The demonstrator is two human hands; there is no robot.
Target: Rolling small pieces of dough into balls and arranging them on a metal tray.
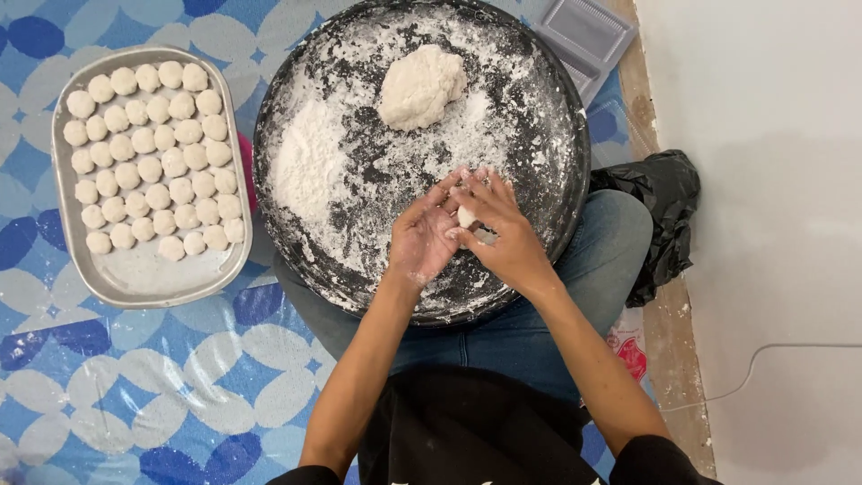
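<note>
Both hands meet over the near side of the big pan, and between them sits a small piece of dough (466, 216). Left hand (422, 238) lies palm up, fingers loosely spread, cupping the piece from below; right hand (503, 229) comes over the top with its fingertips (460, 235) pinching and pressing the white lump against the left palm. Flour dusts both palms.

Only the head view here, looking straight down. Under the hands is a round dark pan (557, 207) resting across the person's lap, its floor smeared and speckled white. At its far side sits the large dough mound (420, 85), rough and pale, well apart from the hands. To the left of that, a loose heap of flour (310, 162) is banked against the pan wall.

Off to the left, on the blue-and-white patterned mat (135, 395), lies a rectangular metal tray (144, 278) just beside the pan. Rows of small dough balls (153, 153) fill most of it, packed touching one another, with the near end bare.

Top right, a grey plastic tray (588, 36) peeks past the pan rim. A crumpled black plastic bag (664, 211) lies by the person's right knee, against the pale floor.
</note>
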